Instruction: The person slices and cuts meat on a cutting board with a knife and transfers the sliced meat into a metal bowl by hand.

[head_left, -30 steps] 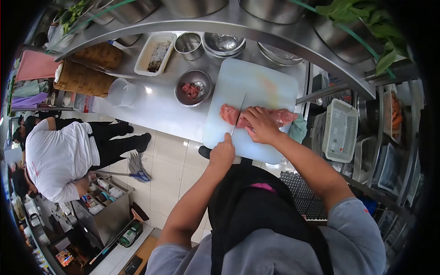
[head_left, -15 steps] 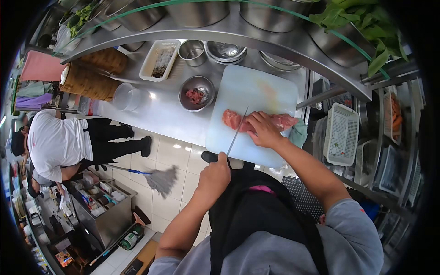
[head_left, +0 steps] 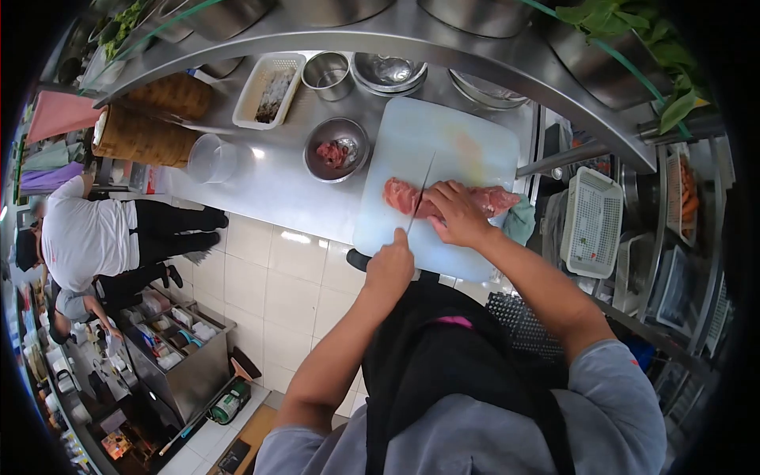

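Observation:
A long piece of raw meat [head_left: 492, 199] lies across the white cutting board [head_left: 400, 138]. In my left hand [head_left: 389, 265], a kitchen knife [head_left: 423, 186] is gripped by its handle, its blade pointing away from me and set across the meat. Left of the blade is the meat's rounded end. My right hand [head_left: 459, 215] is closed over the meat just right of the blade, fingers bent and pressing on it. A steel bowl [head_left: 360, 150] with cut pieces of meat inside stands beside the board's left edge.
Behind are a white basket [head_left: 247, 111], a steel pot [head_left: 326, 75] and stacked steel bowls [head_left: 388, 87]. A clear tub [head_left: 210, 158] and bamboo steamers [head_left: 142, 138] stand left. A shelf edge [head_left: 380, 45] overhangs the counter. Co-workers [head_left: 91, 233] are at lower left.
The knife has moved forward over the board, with my left hand closer to the meat. My right hand stays on the meat. The mop at left has moved back beside a co-worker's feet.

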Demonstrator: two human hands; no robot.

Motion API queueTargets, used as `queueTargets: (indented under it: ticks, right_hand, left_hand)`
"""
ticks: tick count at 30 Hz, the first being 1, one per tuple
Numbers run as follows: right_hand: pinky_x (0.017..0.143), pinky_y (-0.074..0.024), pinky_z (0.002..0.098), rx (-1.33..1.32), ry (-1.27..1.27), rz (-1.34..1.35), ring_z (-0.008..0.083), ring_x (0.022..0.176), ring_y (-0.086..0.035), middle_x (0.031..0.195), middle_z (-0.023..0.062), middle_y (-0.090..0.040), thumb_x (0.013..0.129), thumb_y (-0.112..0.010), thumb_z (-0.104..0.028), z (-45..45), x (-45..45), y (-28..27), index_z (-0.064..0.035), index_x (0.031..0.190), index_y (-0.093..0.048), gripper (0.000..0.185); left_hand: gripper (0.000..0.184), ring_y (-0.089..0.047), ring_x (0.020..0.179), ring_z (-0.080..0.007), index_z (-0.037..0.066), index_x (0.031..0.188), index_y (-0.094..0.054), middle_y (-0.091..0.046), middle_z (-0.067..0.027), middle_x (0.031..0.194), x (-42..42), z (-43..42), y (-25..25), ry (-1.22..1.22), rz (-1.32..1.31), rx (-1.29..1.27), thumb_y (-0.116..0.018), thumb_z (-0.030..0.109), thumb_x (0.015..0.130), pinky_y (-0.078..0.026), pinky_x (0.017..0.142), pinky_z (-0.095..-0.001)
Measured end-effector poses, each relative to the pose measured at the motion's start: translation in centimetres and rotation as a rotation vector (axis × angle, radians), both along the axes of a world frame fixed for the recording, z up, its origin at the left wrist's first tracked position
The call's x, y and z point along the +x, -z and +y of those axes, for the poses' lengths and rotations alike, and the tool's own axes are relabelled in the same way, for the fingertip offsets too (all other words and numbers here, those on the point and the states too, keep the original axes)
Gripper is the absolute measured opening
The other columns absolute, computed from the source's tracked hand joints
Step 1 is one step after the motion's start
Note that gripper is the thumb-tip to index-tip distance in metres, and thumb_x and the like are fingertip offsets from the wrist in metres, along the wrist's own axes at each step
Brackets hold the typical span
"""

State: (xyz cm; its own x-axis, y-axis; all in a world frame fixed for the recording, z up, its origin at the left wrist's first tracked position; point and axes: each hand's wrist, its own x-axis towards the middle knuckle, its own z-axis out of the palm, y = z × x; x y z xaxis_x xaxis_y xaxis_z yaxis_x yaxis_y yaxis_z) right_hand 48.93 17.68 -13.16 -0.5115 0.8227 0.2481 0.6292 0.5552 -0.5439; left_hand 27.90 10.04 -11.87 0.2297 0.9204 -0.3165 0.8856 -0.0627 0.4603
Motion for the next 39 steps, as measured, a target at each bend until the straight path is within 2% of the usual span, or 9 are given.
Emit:
queueTargets:
  ticks: [5,9,11,15,17,20,26,33,39]
  right_hand:
    - [0.097,-0.0455,0.0458,-0.023,-0.006,-0.036,0.0338,0.109,-0.056,0.115,0.0123,-0.060,0.075,-0.077,-0.010,-0.1,0.0,0.0,-0.0048,0.118,-0.061,0.047]
    - [0.096,-0.0456,0.0461,-0.034,-0.012,-0.060,0.0340,0.110,-0.056,0.115,0.0124,-0.060,0.075,-0.078,-0.011,0.0,0.0,0.0,-0.0051,0.119,-0.061,0.047]
    - [0.096,-0.0458,0.0462,-0.010,0.003,-0.045,0.0340,0.110,-0.056,0.115,0.0124,-0.060,0.075,-0.078,-0.011,-0.1,-0.1,0.1,-0.0052,0.118,-0.061,0.047]
    - [0.096,-0.0461,0.0461,-0.012,0.002,-0.036,0.0344,0.110,-0.056,0.115,0.0122,-0.060,0.076,-0.078,-0.010,-0.3,-0.3,0.0,-0.0059,0.116,-0.061,0.044]
    - [0.096,-0.0461,0.0459,-0.025,-0.012,-0.030,0.0344,0.110,-0.056,0.114,0.0120,-0.060,0.075,-0.079,-0.010,0.0,0.0,0.0,-0.0062,0.115,-0.061,0.044]
    - [0.096,-0.0458,0.0461,-0.045,0.007,-0.014,0.0344,0.110,-0.055,0.113,0.0116,-0.060,0.075,-0.081,-0.011,-0.5,0.1,-0.2,-0.0067,0.115,-0.062,0.045]
    - [0.099,-0.0438,0.0491,0.042,0.095,-0.058,0.0336,0.111,-0.055,0.115,0.0104,-0.060,0.074,-0.084,-0.013,-1.2,0.0,0.2,-0.0074,0.117,-0.064,0.048]
    - [0.098,-0.0442,0.0486,0.014,0.092,-0.036,0.0333,0.110,-0.055,0.116,0.0098,-0.061,0.074,-0.083,-0.015,-0.9,0.0,0.1,-0.0071,0.118,-0.064,0.048]
    - [0.097,-0.0456,0.0469,-0.006,0.067,-0.001,0.0332,0.108,-0.057,0.114,0.0097,-0.062,0.074,-0.081,-0.013,-0.7,0.2,-0.2,-0.0075,0.118,-0.064,0.048]
  left_hand:
    - [0.015,-0.071,0.071,-0.0522,-0.002,0.107,-0.045,-0.068,-0.0336,0.074,0.5,1.2,2.6,-0.033,-0.035,0.044,-0.051,0.011,0.101,-0.058,0.063,-0.0603]
    - [0.015,-0.070,0.072,-0.0526,-0.002,0.109,-0.045,-0.068,-0.0341,0.075,-2.2,-3.9,-0.9,-0.036,-0.020,-0.042,-0.049,0.010,0.101,-0.058,0.064,-0.0613]
    - [0.024,-0.073,0.081,-0.0514,-0.004,0.119,-0.046,-0.071,-0.0337,0.084,-3.1,-5.4,-2.6,-0.007,0.049,-0.224,-0.051,0.007,0.099,-0.060,0.072,-0.0594]
    - [0.025,-0.073,0.081,-0.0516,-0.004,0.121,-0.046,-0.071,-0.0335,0.084,-1.5,-3.4,2.4,-0.049,-0.015,-0.092,-0.050,0.008,0.099,-0.059,0.072,-0.0605]
    - [0.020,-0.070,0.071,-0.0514,-0.003,0.111,-0.047,-0.068,-0.0333,0.074,-0.7,-1.9,5.1,-0.058,-0.029,0.043,-0.052,0.013,0.100,-0.057,0.064,-0.0615]
    - [0.018,-0.070,0.071,-0.0512,-0.003,0.110,-0.047,-0.068,-0.0333,0.074,-2.2,-1.7,2.9,-0.026,-0.014,0.046,-0.052,0.012,0.100,-0.057,0.064,-0.0614]
    - [0.016,-0.073,0.074,-0.0491,-0.002,0.108,-0.046,-0.071,-0.0294,0.076,-3.2,-2.4,-7.2,0.046,0.060,-0.054,-0.053,0.007,0.097,-0.061,0.065,-0.0562]
    - [0.016,-0.073,0.072,-0.0482,-0.001,0.106,-0.047,-0.070,-0.0283,0.072,-3.2,-3.7,-8.5,0.069,0.100,-0.116,-0.056,0.008,0.097,-0.061,0.063,-0.0560]
    - [0.018,-0.074,0.071,-0.0458,-0.002,0.107,-0.047,-0.070,-0.0277,0.072,-1.8,-3.4,-5.8,0.045,0.057,-0.106,-0.057,0.008,0.097,-0.062,0.063,-0.0544]
